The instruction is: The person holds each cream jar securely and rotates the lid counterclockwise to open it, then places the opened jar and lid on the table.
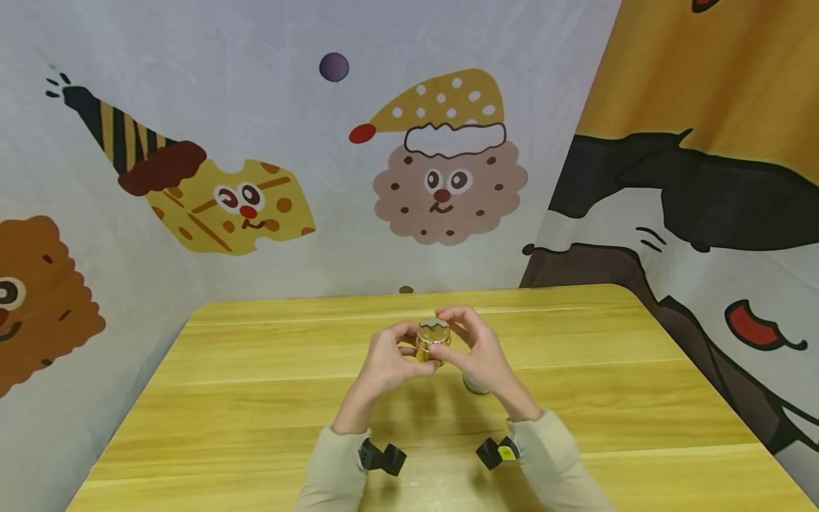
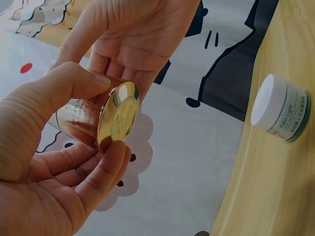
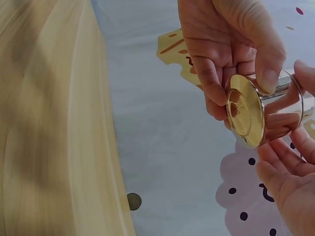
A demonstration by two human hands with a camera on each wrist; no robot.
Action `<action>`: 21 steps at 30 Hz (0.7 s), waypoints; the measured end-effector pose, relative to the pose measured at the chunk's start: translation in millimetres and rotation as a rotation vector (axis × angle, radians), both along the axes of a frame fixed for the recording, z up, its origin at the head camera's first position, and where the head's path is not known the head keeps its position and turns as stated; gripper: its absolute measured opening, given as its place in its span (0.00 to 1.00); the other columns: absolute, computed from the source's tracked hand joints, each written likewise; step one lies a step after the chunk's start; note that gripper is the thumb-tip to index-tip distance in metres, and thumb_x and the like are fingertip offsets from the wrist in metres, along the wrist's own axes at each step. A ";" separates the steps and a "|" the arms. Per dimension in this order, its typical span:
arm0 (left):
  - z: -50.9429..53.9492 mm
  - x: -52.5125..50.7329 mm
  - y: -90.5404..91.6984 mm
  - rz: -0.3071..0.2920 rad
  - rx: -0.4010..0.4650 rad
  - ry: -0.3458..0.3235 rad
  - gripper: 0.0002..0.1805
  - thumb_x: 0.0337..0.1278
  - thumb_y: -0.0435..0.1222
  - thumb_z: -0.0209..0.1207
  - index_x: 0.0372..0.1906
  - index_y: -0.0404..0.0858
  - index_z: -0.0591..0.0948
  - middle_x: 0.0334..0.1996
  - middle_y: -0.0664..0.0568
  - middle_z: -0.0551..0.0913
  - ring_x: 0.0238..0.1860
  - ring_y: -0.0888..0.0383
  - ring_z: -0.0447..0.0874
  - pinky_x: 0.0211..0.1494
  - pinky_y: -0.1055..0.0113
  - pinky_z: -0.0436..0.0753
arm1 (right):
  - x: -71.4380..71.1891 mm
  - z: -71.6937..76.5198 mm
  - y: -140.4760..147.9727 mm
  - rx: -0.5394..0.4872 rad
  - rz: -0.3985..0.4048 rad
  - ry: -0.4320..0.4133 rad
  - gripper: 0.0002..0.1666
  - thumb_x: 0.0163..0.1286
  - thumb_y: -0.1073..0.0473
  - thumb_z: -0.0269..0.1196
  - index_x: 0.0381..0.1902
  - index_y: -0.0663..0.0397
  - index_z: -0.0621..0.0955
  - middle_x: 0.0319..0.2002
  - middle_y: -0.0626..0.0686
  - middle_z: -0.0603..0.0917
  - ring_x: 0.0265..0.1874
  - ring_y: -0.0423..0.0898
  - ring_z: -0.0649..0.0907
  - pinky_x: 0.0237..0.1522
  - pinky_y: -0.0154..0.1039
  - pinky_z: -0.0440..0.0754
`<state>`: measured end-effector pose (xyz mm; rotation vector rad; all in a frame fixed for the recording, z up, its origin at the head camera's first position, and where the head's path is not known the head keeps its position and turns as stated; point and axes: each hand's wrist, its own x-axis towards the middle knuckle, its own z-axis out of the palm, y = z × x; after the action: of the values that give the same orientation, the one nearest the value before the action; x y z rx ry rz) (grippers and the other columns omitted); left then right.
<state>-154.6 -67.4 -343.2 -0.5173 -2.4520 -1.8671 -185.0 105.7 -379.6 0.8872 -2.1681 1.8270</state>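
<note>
In the head view, a gold jar (image 1: 434, 331) was held just above and right of the lower half's middle, over the desk (image 1: 256, 405). The left hand (image 1: 387, 363) gripped it from the left of the frame, its fingers curled narrowly around the body; the right hand (image 1: 481, 355) gripped it from the right, thumb and fingers spread around the upper part. A second jar (image 1: 476, 385) showed partly behind the right wrist, below the gold one. Pale sleeves (image 1: 334, 466) ran in from the bottom edge, and a backdrop (image 1: 269, 85) with cartoon snacks filled the upper frame.

In the left wrist view, the gold jar lay tilted left of centre, its shiny round base facing right. The left thumb pressed on the printed side near that base, and the right hand reached in from the top. The second jar, white-lidded and labelled "Water Light", stood on the desk at the right edge.

In the right wrist view, the gold jar was at the right, base facing left, between the left hand above and the right hand below; the desk filled the left side.
</note>
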 end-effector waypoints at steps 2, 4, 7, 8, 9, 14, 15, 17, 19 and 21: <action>-0.5 -0.2 -0.1 -0.002 0.006 -0.003 0.19 0.37 0.22 0.67 0.40 0.24 0.78 0.34 0.42 0.79 0.39 0.46 0.79 0.46 0.57 0.83 | -0.2 0.1 0.4 -0.001 0.006 0.016 0.23 0.55 0.75 0.65 0.49 0.71 0.72 0.53 0.63 0.74 0.57 0.56 0.72 0.64 0.46 0.67; -1.0 -0.2 -0.4 -0.002 0.011 -0.004 0.19 0.37 0.22 0.67 0.41 0.24 0.78 0.35 0.42 0.79 0.40 0.46 0.79 0.46 0.56 0.83 | -0.4 -0.1 1.3 0.002 0.022 0.036 0.23 0.56 0.76 0.64 0.51 0.72 0.73 0.53 0.64 0.74 0.57 0.53 0.72 0.63 0.43 0.67; -1.7 -0.1 -0.7 -0.001 0.008 -0.005 0.19 0.37 0.22 0.67 0.41 0.24 0.78 0.35 0.41 0.79 0.40 0.46 0.79 0.46 0.56 0.83 | -0.7 -0.9 2.8 -0.004 0.066 0.049 0.22 0.60 0.75 0.60 0.53 0.73 0.73 0.54 0.66 0.73 0.57 0.48 0.72 0.62 0.40 0.68; -1.9 0.0 -0.7 -0.003 0.007 -0.003 0.19 0.37 0.22 0.67 0.41 0.24 0.78 0.35 0.41 0.79 0.40 0.46 0.79 0.46 0.56 0.83 | -1.0 -1.4 3.3 -0.009 0.084 0.052 0.22 0.62 0.75 0.59 0.54 0.74 0.72 0.54 0.67 0.72 0.57 0.47 0.72 0.62 0.38 0.68; -2.0 0.0 -0.7 -0.006 0.006 -0.001 0.19 0.37 0.21 0.67 0.41 0.24 0.78 0.35 0.41 0.79 0.40 0.45 0.79 0.46 0.56 0.83 | -1.2 -1.8 3.6 -0.013 0.098 0.052 0.21 0.63 0.75 0.57 0.55 0.75 0.72 0.54 0.68 0.72 0.57 0.47 0.72 0.62 0.37 0.69; -1.8 -0.1 -0.6 -0.006 0.006 0.000 0.19 0.37 0.21 0.66 0.41 0.23 0.78 0.35 0.40 0.80 0.39 0.45 0.80 0.46 0.57 0.83 | -1.7 -3.1 3.7 -0.017 0.115 0.030 0.24 0.65 0.72 0.57 0.59 0.74 0.69 0.57 0.68 0.70 0.59 0.55 0.70 0.62 0.35 0.68; -1.6 -0.2 -0.6 -0.006 0.008 -0.002 0.19 0.37 0.21 0.66 0.42 0.23 0.78 0.35 0.40 0.80 0.39 0.46 0.80 0.46 0.57 0.83 | -1.5 -3.0 3.6 -0.009 0.100 0.021 0.25 0.64 0.71 0.58 0.59 0.73 0.68 0.58 0.67 0.70 0.59 0.56 0.70 0.62 0.35 0.67; -1.5 -0.4 -0.6 -0.005 0.007 -0.005 0.20 0.37 0.21 0.66 0.42 0.23 0.78 0.35 0.40 0.80 0.39 0.47 0.80 0.46 0.56 0.83 | -1.1 -2.9 3.1 0.001 0.070 0.000 0.27 0.62 0.71 0.61 0.58 0.71 0.69 0.57 0.64 0.71 0.59 0.57 0.70 0.64 0.38 0.67; -1.4 -0.7 -0.4 -0.006 0.008 -0.005 0.20 0.36 0.21 0.66 0.42 0.22 0.78 0.35 0.40 0.80 0.39 0.47 0.79 0.46 0.54 0.82 | -0.8 -2.6 2.3 0.009 0.041 -0.017 0.27 0.59 0.72 0.63 0.56 0.70 0.69 0.56 0.62 0.72 0.58 0.54 0.72 0.64 0.43 0.66; -1.7 -1.0 -0.2 -0.007 0.005 0.000 0.19 0.36 0.22 0.66 0.41 0.23 0.78 0.35 0.41 0.80 0.39 0.48 0.79 0.46 0.53 0.82 | -0.8 -2.4 1.2 0.003 0.029 -0.023 0.27 0.56 0.74 0.65 0.53 0.70 0.70 0.55 0.62 0.73 0.57 0.54 0.73 0.64 0.49 0.66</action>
<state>-155.5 -67.5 -344.9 -0.5265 -2.4486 -1.8753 -185.8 106.9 -382.0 0.9077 -2.1833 1.8568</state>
